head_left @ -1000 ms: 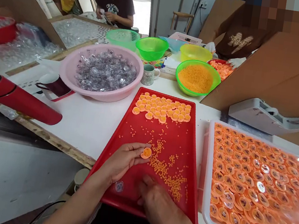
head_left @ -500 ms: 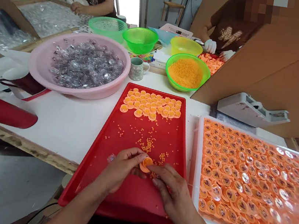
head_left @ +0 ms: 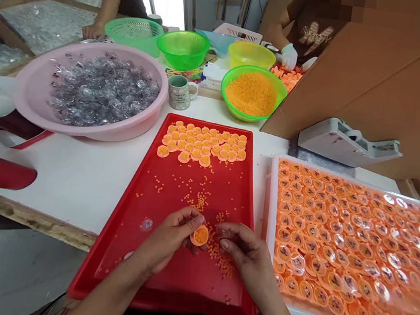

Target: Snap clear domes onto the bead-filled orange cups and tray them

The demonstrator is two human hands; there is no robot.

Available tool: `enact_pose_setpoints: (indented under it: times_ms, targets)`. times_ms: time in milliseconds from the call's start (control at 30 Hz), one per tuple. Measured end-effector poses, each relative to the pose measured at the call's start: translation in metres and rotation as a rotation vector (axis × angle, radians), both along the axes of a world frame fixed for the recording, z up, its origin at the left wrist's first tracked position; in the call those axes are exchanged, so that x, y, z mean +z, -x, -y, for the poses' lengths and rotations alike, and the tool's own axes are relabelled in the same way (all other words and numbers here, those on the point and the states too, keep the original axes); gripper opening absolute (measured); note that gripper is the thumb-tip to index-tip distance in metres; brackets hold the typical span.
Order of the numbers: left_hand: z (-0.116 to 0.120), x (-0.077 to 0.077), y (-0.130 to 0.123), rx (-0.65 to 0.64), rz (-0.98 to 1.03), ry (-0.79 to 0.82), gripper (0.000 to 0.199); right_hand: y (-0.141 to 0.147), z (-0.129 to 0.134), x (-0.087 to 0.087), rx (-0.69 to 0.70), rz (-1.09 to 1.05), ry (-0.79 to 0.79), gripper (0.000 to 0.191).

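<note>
My left hand [head_left: 173,238] pinches a small round orange cup [head_left: 200,235] that has small orange pieces inside. Just right of the cup, my right hand [head_left: 246,251] has thumb and fingertips close together; whatever may lie between them is too small to make out. Both hands are over a red tray [head_left: 160,291]. Loose orange bits [head_left: 219,258] lie beside and below the right fingertips. Rows of filled orange cups [head_left: 196,144] cover the tray's far end. A clear plastic cap [head_left: 146,224] rests left of my left hand.
A pink basin [head_left: 23,95] of clear caps is at the left, near a mug [head_left: 180,92]. Behind the tray stands a green bowl [head_left: 252,93] of orange bits. At right are a white-rimmed tray [head_left: 271,208] of capped cups and a cardboard panel [head_left: 372,86]. Two people work beyond.
The view has shifted, so things sit further left. My right fingers have come away from the cup, and more loose bits show on the tray beside them. A co-worker's arm has lowered at the back left.
</note>
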State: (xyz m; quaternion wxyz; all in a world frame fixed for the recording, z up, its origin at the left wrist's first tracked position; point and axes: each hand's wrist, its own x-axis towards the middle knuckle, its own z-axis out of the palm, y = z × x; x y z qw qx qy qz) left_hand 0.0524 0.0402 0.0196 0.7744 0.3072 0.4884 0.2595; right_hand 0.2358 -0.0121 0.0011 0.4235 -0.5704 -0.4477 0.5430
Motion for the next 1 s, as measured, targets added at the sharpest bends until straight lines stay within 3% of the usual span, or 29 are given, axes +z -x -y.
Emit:
enact_pose_setpoints:
  times_ms: [100,167,433,600,667,800,1000]
  targets:
    - [0.001,0.001,0.001,-0.01,0.016,-0.033,0.022,0.0,-0.002,-0.001,-0.01,-0.168,0.087,0.01]
    - [0.002,0.0,0.003,-0.035,0.009,-0.048,0.027,-0.002,-0.002,-0.002,0.0,-0.171,0.08,0.007]
    - [0.006,-0.002,-0.003,-0.153,0.018,-0.079,0.026,-0.002,-0.005,0.008,0.21,0.212,-0.224,0.017]
    - [0.013,-0.004,-0.01,-0.215,-0.006,-0.193,0.021,0.001,-0.01,0.013,0.312,0.424,-0.344,0.021]
    - [0.014,-0.004,-0.01,-0.194,-0.037,-0.245,0.017,0.005,-0.007,0.011,0.24,0.472,-0.393,0.019]
    - [0.017,0.001,-0.01,-0.082,-0.108,-0.329,0.021,0.016,0.006,0.005,-0.099,0.506,-0.338,0.004]
    - [0.024,0.008,-0.008,-0.106,-0.152,-0.547,0.021,0.02,0.019,0.015,-0.191,0.532,-0.477,0.011]
